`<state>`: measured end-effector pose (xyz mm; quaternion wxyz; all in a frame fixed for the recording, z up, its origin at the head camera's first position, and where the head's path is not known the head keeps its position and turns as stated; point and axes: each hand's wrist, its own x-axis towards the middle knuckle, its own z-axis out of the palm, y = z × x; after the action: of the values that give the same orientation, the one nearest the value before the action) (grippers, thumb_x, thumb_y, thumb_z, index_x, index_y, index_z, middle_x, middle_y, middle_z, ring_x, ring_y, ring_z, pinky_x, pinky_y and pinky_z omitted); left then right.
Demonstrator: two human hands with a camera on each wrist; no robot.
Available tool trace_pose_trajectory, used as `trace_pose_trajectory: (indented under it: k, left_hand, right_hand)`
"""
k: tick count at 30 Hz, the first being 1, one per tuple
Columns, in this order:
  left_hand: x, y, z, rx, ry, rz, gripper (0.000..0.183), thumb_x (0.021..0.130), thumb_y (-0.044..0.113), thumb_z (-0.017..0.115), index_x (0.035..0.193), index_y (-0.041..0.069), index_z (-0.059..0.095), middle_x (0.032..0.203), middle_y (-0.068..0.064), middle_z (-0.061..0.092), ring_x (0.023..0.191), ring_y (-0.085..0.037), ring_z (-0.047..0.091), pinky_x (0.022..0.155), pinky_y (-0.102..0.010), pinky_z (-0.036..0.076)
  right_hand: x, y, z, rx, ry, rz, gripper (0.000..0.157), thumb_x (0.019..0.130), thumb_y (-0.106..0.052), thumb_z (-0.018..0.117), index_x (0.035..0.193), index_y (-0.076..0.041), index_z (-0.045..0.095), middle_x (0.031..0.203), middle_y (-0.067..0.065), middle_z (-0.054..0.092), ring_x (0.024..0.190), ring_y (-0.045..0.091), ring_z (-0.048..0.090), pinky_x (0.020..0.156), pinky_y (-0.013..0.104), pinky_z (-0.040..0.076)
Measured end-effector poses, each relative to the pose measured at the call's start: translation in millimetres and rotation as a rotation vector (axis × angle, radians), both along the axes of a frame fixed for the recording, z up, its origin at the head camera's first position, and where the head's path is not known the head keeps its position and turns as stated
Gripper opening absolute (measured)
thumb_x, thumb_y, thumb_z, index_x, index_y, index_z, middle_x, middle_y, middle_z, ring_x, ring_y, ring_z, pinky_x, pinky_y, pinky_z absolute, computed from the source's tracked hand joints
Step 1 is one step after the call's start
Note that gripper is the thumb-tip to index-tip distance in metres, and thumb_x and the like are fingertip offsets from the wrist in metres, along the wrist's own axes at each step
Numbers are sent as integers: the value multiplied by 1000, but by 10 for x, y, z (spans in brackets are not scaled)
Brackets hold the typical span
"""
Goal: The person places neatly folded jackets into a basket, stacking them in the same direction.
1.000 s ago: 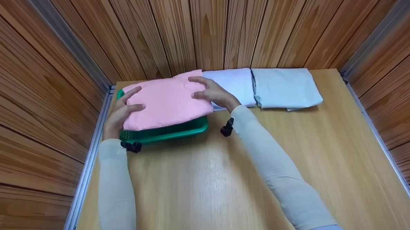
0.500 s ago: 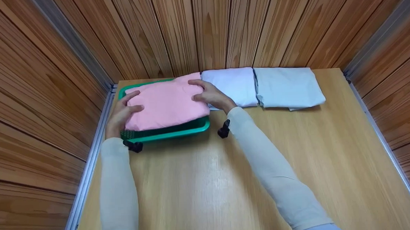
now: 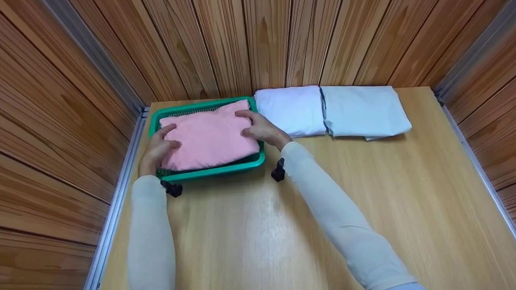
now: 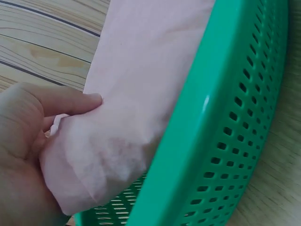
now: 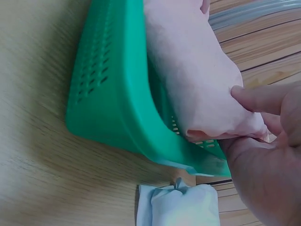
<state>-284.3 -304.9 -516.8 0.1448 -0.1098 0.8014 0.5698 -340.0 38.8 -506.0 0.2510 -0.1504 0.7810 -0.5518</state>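
Observation:
A folded pink cloth [image 3: 207, 140] lies within the rim of a green perforated plastic basket [image 3: 215, 171] at the back left of the table. My left hand [image 3: 157, 151] grips the cloth's left end, thumb on top. At the other end my right hand [image 3: 261, 129] holds it the same way, with the thumb pressed on the upper face. In the left wrist view the pink cloth [image 4: 127, 94] bulges beside the basket's rim [image 4: 188, 122]. The right wrist view has the cloth's folded end [image 5: 202, 94] just inside the basket wall [image 5: 108, 94]; the fingers underneath are mostly hidden.
Right of the basket lie a folded white cloth [image 3: 291, 113] and a folded pale grey-blue cloth [image 3: 365, 112], side by side against the back wooden wall [image 3: 266, 35]. Wood-panelled walls with metal edge rails [image 3: 109, 221] bound the wooden table [image 3: 262, 232].
Both hands have lowered the pink cloth into the basket. More of the basket's back and right rim now shows around it. The white and grey-blue cloths have stayed put.

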Motion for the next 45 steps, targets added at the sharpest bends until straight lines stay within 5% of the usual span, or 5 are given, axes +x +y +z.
trace_pose_trajectory:
  k: [15, 24, 32, 37, 45]
  left_hand:
    - [44, 105, -118, -85, -36, -39, 75, 106, 4, 55, 172, 13, 20, 181, -14, 7, 163, -40, 14, 131, -60, 24]
    - [45, 91, -186, -97, -90, -21, 81, 107, 4, 51, 173, 12, 5, 181, -12, 6, 167, -36, 10, 133, -54, 21]
    - [3, 125, -248, -266, 6, 22, 65, 107, 3, 49, 168, 4, 26, 173, -21, 26, 156, -40, 32, 129, -52, 33]
    - [51, 122, -241, -265, -63, -39, 66, 111, 10, 48, 169, 1, 18, 175, -24, 25, 156, -41, 31, 130, -54, 28]
    - [77, 142, -183, -276, -13, -68, 62, 110, 12, 46, 165, -6, 25, 171, -29, 29, 158, -44, 32, 130, -56, 29]
  right_hand:
    - [88, -84, -33, 164, 48, 26, 61, 104, 0, 56, 163, -12, 43, 172, 10, 37, 154, 26, 36, 132, 49, 27]
    - [118, -157, 8, 319, 218, 43, 46, 102, 4, 54, 147, 3, 58, 152, 19, 57, 131, 30, 58, 113, 44, 52]
    - [103, -76, 4, 244, 248, -99, 31, 106, -4, 54, 132, 2, 68, 135, 17, 66, 112, 26, 61, 92, 35, 57]
    - [80, -6, -1, 207, 214, -132, 30, 105, -5, 54, 130, 3, 69, 132, 16, 67, 110, 25, 58, 86, 31, 52]
    - [23, 185, 58, 95, 148, -164, 27, 108, -8, 53, 124, 4, 70, 125, 26, 68, 87, 17, 65, 75, 26, 55]
